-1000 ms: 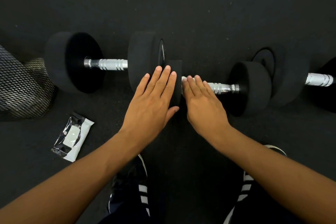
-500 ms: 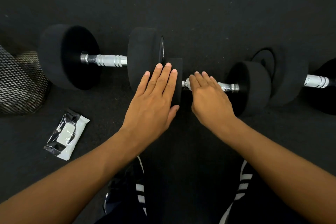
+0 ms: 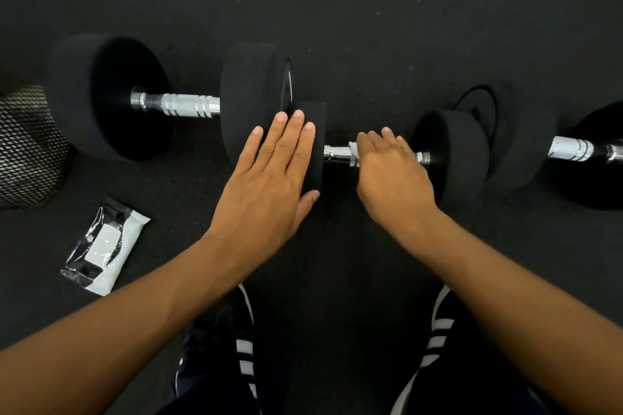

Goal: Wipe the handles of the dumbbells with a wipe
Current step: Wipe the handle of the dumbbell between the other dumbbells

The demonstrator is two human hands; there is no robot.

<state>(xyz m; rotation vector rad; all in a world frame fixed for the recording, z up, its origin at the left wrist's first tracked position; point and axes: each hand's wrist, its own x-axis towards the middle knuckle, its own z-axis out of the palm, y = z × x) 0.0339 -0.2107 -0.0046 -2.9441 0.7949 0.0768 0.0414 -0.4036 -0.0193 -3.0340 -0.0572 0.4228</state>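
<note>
The small middle dumbbell (image 3: 397, 158) lies on the black floor (image 3: 371, 27) with its shiny handle (image 3: 333, 156) running left to right, directly under the right hand (image 3: 387, 165), whose fingers curl over the bar and press a white wipe (image 3: 353, 153) against it. The left hand (image 3: 269, 178) rests flat, fingers straight, on the dumbbell's left weight. Bare handle shows left of the wipe, so I judge the stroke should follow the bar; the larger dumbbell (image 3: 175, 104) lies behind-left, another (image 3: 573, 148) right, the wipe pack (image 3: 104, 246) near-left.

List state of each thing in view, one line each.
left hand: flat, fingers straight, resting on middle dumbbell's left weight
right hand: holds wipe on middle dumbbell's handle
wipe: bunched under right hand
wipe pack: lying on floor, flap closed
left dumbbell: on floor, untouched
</note>
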